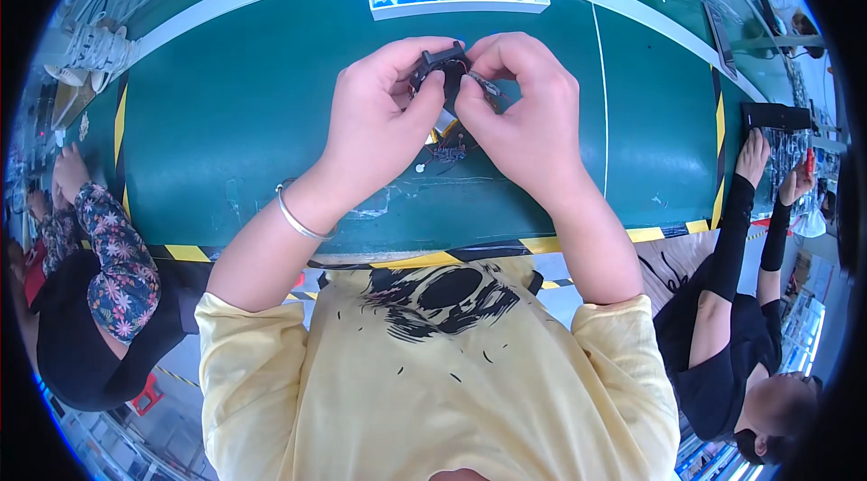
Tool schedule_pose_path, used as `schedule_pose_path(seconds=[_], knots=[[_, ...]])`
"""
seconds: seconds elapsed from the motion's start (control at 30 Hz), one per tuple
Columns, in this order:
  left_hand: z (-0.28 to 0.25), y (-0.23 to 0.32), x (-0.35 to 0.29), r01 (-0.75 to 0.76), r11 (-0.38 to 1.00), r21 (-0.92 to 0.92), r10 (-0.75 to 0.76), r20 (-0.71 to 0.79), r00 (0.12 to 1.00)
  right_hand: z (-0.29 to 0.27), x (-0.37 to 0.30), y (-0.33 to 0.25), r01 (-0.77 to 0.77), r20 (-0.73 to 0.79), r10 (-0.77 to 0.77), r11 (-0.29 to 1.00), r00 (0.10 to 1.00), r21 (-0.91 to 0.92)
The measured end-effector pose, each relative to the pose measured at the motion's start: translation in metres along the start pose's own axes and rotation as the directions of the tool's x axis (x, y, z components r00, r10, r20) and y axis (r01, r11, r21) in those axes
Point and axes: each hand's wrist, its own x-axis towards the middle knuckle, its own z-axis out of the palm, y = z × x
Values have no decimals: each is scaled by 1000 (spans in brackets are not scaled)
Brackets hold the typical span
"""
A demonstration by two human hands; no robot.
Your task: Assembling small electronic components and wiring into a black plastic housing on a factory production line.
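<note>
Over the green table mat (226,120), my two hands meet in front of me. My left hand (375,115) is closed round a black plastic housing (441,58), with the thumb on its near side. My right hand (540,115) pinches a small dark piece with thin wires (488,87), which looks like a circuit board, right beside the housing. Whether the two parts are joined is hidden by my fingers. Just below them is a tangle of thin wires with yellow bits (447,151); I cannot tell whether it hangs from the parts or lies on the mat.
A white tray (461,8) of small blue pieces stands at the far edge. Yellow-black tape (415,261) lines the near edge. Co-workers sit at left (99,300) and right (722,327); a black device (775,116) lies by the right one's hands.
</note>
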Motion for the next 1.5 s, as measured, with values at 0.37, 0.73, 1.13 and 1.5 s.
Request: schedule_pose_path(seconds=[0.37,0.73,1.13,1.5], knots=[[-1,1,1,7,993,-114,-5,21,1000,-9,6,14,-523,358,383,602,852,603],[-3,6,2,25,992,-126,-23,18,1000,4,1,13,-131,36,126,957,991,260],[-18,8,11,312,917,-247,-282,151,947,-7,1,16,-398,287,292,797,912,454],[-16,5,9,355,855,-378,-291,217,932,-28,5,28,-681,658,243,461,713,569]])
